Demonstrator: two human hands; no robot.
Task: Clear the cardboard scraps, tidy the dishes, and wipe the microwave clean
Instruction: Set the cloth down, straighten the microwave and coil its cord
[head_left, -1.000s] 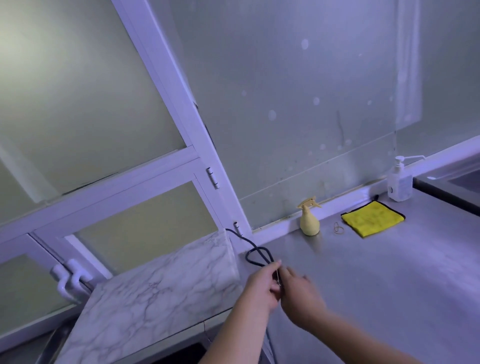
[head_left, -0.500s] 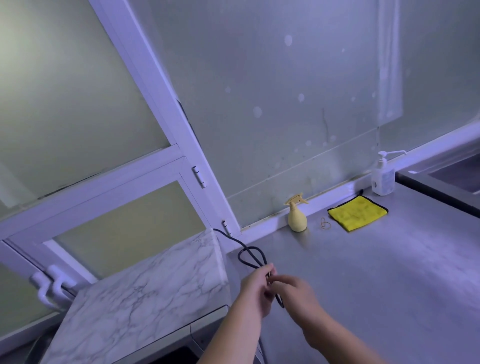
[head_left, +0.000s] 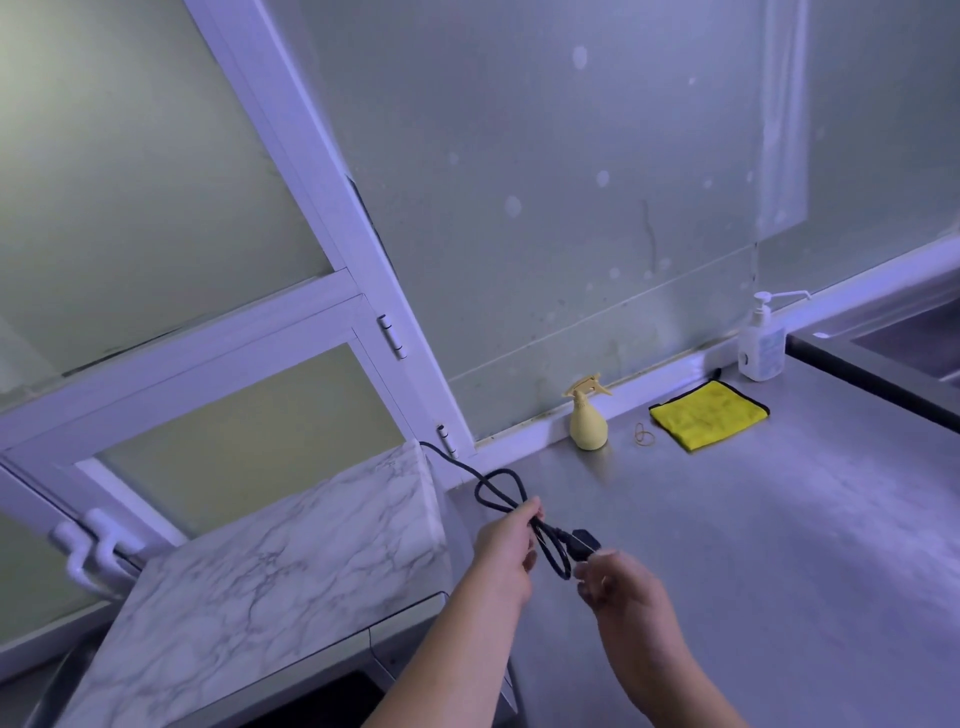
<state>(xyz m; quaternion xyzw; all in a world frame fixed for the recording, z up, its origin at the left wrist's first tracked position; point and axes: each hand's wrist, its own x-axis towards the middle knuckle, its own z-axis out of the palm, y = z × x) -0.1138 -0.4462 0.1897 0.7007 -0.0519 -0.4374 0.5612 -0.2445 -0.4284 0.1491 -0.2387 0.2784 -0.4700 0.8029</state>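
Note:
The microwave, its top covered in white marble pattern, stands at the lower left on the steel counter. Its black power cord runs from behind it and loops over the counter. My left hand is shut on the bunched cord just right of the microwave. The black plug sticks out past that hand. My right hand is blurred, just below the plug, fingers curled toward it; whether it grips the plug is unclear. A folded yellow cloth and a yellow spray bottle sit by the wall.
A white pump bottle stands at the back right, beside a sink edge. A rubber band lies between the spray bottle and the cloth. A white-framed frosted window rises behind the counter.
My hands have drawn apart along the cord. The plug, hidden before, now shows between them. My right hand has moved right and down.

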